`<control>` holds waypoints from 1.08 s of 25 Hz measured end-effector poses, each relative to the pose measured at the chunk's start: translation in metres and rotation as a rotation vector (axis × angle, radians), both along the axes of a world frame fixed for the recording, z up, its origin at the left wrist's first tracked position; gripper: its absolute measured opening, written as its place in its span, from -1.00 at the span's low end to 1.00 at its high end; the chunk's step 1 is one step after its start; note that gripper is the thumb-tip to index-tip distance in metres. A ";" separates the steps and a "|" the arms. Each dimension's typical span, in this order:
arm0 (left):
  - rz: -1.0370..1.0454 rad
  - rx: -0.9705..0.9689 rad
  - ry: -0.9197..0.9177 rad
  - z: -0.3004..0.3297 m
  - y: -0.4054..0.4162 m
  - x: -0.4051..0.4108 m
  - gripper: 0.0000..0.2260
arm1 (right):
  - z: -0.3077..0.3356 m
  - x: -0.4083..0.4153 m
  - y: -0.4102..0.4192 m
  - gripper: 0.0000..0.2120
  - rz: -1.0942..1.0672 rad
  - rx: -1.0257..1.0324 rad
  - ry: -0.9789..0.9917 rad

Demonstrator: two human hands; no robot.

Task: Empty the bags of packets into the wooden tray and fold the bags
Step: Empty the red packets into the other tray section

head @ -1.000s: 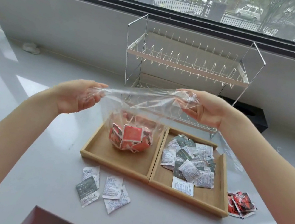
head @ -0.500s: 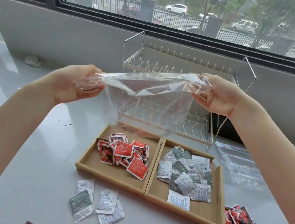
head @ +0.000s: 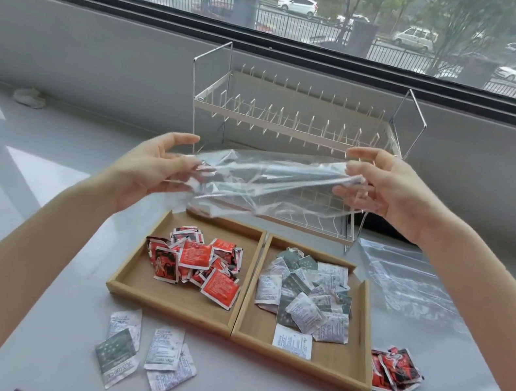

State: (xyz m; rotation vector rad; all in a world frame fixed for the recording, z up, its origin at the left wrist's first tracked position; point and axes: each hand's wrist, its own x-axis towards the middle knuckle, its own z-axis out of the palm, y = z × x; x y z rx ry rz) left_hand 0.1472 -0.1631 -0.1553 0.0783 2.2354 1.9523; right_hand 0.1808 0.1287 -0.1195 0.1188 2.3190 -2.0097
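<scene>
An empty clear plastic bag [head: 265,186] hangs stretched between my hands above the wooden tray [head: 175,306]. My left hand [head: 151,169] pinches its left end and my right hand [head: 388,190] pinches its right end. The tray's left compartment holds a pile of red packets [head: 200,262]. White and green packets [head: 307,299] fill its right compartment. A second clear bag [head: 406,283] lies flat on the table to the right of the tray.
Three white and green packets [head: 150,350] lie loose on the grey table in front of the tray. A few red packets [head: 394,371] lie at its right. A white wire dish rack [head: 296,126] stands behind the tray under the window.
The red packets dropped out of the bag into the left compartment. My hands then brought the empty bag lower and turned it more level.
</scene>
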 end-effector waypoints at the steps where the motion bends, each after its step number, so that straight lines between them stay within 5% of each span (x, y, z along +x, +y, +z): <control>1: -0.002 -0.008 -0.025 -0.010 0.005 -0.001 -0.66 | -0.010 0.004 0.005 -0.67 -0.017 0.033 -0.008; 6: -0.066 -0.158 -0.238 -0.067 0.030 -0.001 -0.55 | -0.067 0.024 0.028 -0.45 -0.067 0.188 -0.100; 15: -0.348 -0.494 -0.470 -0.143 0.049 0.018 -0.74 | -0.161 0.064 0.044 -0.38 0.033 0.278 -0.523; 19: -0.206 -0.510 -0.497 -0.154 0.053 0.002 -0.46 | -0.169 0.052 0.054 -0.34 0.050 0.348 -0.610; 27: 0.050 -0.349 -0.356 -0.160 0.071 -0.026 -0.82 | -0.180 -0.003 0.061 -0.48 -0.174 0.303 -0.539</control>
